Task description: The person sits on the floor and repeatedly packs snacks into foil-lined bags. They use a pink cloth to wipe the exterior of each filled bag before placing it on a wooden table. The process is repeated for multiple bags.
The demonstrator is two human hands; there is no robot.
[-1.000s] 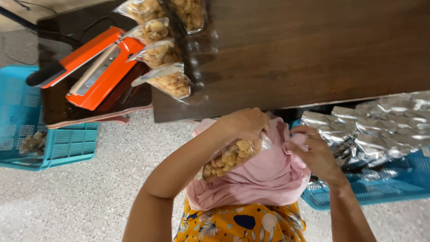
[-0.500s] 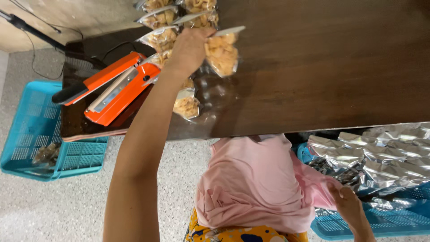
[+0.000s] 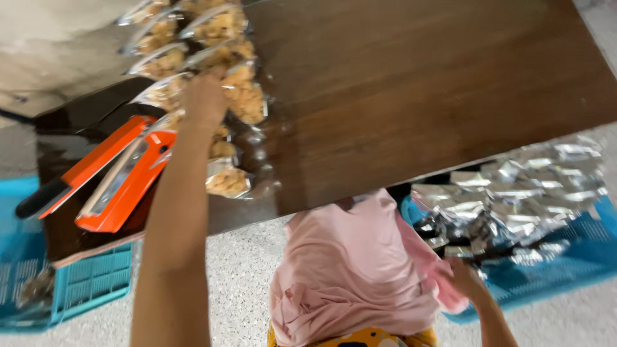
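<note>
1. The left hand [image 3: 204, 99] reaches far over the table [image 3: 418, 96] toward its far left corner and rests on a clear snack bag [image 3: 241, 93] filled with pale golden fried pieces. The picture is blurred there, so I cannot tell whether the fingers grip the bag or only press on it.
2. That bag lies in a row of filled clear bags [image 3: 173, 45] that runs along the left edge of the table, from the far corner down toward the near edge. Each holds the same crumbly golden snack, and the nearest one [image 3: 226, 183] sits close to the near left corner.
3. An orange heat sealer [image 3: 112, 177] with a black handle stands just beside the row, on a darker surface at the table's left edge.
4. The right hand [image 3: 464, 283] is low, below the near edge of the table, its fingers closed on a fold of pink cloth [image 3: 350, 270] that lies bunched in the person's lap.
5. A blue plastic basket [image 3: 565, 257] on the floor to the right, just beside that hand, is heaped with shiny silver foil pouches [image 3: 514, 193].
6. A second blue basket [image 3: 71, 286] stands on the floor at the left, partly under the sealer; it holds a small amount of something brownish that I cannot make out.
</note>
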